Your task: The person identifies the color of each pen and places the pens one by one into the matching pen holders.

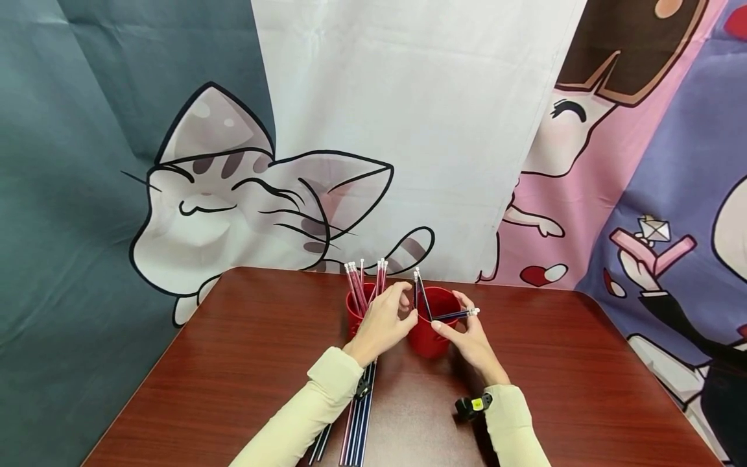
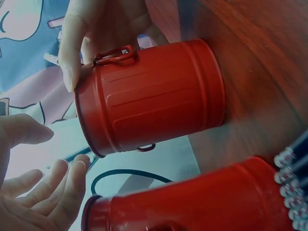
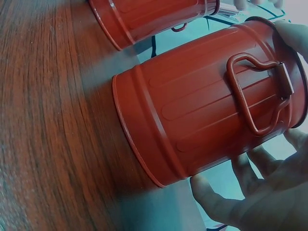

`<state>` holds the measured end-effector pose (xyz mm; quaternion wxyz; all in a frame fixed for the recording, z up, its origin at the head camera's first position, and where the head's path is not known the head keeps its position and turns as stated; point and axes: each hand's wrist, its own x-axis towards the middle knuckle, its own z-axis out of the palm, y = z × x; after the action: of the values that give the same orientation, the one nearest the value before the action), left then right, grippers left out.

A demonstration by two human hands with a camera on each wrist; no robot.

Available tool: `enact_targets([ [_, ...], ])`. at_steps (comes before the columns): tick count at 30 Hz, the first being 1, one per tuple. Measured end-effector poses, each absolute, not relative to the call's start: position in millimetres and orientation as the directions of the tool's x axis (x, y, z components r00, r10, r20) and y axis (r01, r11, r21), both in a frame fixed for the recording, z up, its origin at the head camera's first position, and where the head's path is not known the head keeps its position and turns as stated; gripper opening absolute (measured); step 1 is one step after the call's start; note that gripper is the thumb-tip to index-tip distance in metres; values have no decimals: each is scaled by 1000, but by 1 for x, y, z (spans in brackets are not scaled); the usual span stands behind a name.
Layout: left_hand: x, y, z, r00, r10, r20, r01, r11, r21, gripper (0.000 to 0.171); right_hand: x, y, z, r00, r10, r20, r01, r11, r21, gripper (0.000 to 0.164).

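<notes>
My right hand (image 1: pixel 469 337) grips the right red bucket (image 1: pixel 428 340), thumb at the near rim and fingers round its side. Several dark pencils with white eraser ends (image 1: pixel 424 295) lean inside this bucket, one slanting out over its right rim. My left hand (image 1: pixel 385 321) hovers at the bucket's left rim, thumb and fingers apart with a gap between them in the left wrist view. Behind that hand stands the left red bucket (image 1: pixel 353 318), partly hidden, holding several pink pencils (image 1: pixel 357 285). A folding wire handle (image 3: pixel 238 96) shows on the right bucket's side.
Dark blue and pink pencils (image 1: pixel 357 421) lie lengthwise on the brown table (image 1: pixel 262 337), partly under the left forearm. A printed cloth backdrop (image 1: pixel 408 130) hangs right behind the table's far edge.
</notes>
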<state>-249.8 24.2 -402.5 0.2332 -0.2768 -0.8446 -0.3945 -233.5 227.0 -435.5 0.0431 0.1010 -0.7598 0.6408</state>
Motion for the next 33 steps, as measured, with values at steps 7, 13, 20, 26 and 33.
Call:
enact_targets([
  [7,-235,3,-403,-725,357,589,671,557,489,23,-235,230,-436,-978,-100,183,-197,154,-968,76],
  [13,-216,-10,-406,-735,441,516,667,608,430,10,-236,231,-437,-977,-106,183,-199,160,-967,76],
  [20,-197,-20,-426,-837,473,274,545,761,352,13,-235,230,-437,-979,-111,170,-186,156,-970,76],
  [26,-185,-24,-449,-883,429,192,469,827,310,22,-235,229,-437,-980,-116,164,-181,155,-971,77],
  [33,-172,-24,-460,-875,408,260,473,837,275,22,-234,228,-436,-981,-115,156,-173,157,-972,76],
])
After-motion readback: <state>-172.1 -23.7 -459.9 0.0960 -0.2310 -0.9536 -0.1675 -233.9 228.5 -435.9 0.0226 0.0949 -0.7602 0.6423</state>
